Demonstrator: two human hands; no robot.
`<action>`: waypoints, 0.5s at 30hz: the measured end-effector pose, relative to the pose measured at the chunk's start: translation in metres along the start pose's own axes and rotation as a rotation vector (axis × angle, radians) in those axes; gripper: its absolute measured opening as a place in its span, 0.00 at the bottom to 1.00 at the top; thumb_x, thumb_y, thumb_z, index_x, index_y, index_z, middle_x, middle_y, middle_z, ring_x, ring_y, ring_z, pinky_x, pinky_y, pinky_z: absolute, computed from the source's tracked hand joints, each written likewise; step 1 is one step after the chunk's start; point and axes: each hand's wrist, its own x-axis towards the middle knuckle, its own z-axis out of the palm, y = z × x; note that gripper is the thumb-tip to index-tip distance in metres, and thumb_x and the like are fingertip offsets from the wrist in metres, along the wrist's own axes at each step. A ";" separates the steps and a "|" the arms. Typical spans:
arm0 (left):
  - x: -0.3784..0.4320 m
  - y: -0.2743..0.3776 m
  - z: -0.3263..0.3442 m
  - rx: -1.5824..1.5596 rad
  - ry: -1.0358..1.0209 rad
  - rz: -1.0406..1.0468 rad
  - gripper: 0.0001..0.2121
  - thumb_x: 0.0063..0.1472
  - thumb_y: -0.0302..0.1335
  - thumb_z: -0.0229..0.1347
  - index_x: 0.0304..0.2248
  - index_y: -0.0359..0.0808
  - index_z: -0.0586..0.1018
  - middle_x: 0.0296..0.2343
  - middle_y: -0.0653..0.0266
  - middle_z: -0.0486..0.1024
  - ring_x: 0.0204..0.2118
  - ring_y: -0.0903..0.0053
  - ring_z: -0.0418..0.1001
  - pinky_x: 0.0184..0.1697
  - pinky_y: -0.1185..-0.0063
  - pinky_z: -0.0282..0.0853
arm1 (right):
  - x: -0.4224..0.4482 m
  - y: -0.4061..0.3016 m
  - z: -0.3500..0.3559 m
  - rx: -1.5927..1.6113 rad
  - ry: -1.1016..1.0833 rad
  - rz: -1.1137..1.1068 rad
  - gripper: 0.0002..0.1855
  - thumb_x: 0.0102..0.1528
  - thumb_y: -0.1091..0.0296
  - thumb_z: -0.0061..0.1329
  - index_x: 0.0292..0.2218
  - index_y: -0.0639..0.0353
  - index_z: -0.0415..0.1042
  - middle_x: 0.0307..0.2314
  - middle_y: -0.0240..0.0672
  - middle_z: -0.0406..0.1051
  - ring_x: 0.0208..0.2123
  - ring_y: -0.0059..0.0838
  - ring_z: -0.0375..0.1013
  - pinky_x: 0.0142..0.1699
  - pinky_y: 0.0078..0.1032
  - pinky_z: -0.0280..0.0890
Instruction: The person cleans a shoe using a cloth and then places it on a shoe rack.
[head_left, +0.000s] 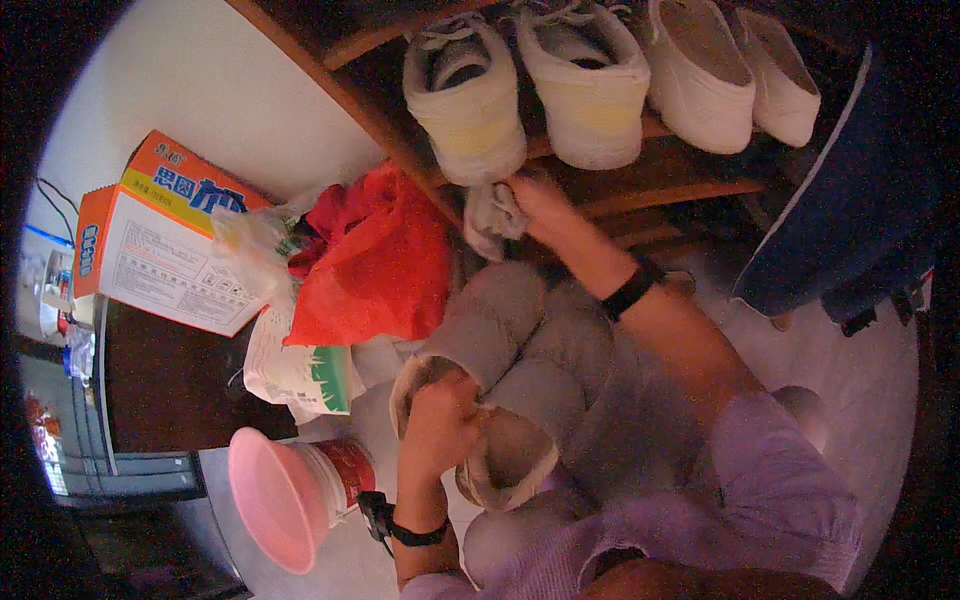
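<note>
My left hand (442, 420) grips the adjoining rims of a pair of grey shoes or short boots (517, 450). Their pale-edged openings face me, and the far ends blend with grey fabric, so their full length is hard to tell. Farther out, my right hand (536, 206) is closed around a crumpled pale cloth (495, 214), blurred at the fingers. It is just below the heel of a white lace-up shoe (465, 112) on a wooden shoe rack (667, 196). Whether the cloth touches the rack cannot be seen.
Another white lace-up shoe (585, 97) and a pair of plain white shoes (705, 90) stand on the rack. Left are a red bag (375, 262), a printed carton (172, 247) and a pink basin (270, 502). Dark blue fabric (847, 202) hangs at right.
</note>
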 end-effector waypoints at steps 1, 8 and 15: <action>0.000 0.000 -0.003 0.005 -0.001 0.005 0.11 0.38 0.27 0.57 0.21 0.30 0.70 0.22 0.49 0.69 0.27 0.52 0.67 0.28 0.67 0.63 | 0.005 0.001 0.009 0.048 -0.005 0.002 0.21 0.45 0.71 0.49 0.42 0.67 0.63 0.34 0.41 0.67 0.37 0.31 0.66 0.42 0.24 0.63; 0.005 -0.019 -0.012 -0.030 0.045 0.062 0.12 0.38 0.27 0.57 0.25 0.30 0.72 0.24 0.48 0.69 0.29 0.53 0.69 0.30 0.66 0.64 | 0.025 0.017 0.035 -0.009 0.060 -0.155 0.22 0.44 0.72 0.50 0.42 0.68 0.63 0.34 0.41 0.66 0.37 0.31 0.66 0.42 0.23 0.62; 0.005 -0.038 -0.005 -0.019 0.047 0.091 0.13 0.38 0.26 0.56 0.27 0.31 0.73 0.25 0.47 0.69 0.29 0.53 0.69 0.29 0.67 0.65 | 0.022 -0.002 0.043 -0.411 0.173 -0.501 0.22 0.43 0.74 0.50 0.41 0.69 0.62 0.34 0.40 0.66 0.36 0.30 0.66 0.43 0.23 0.62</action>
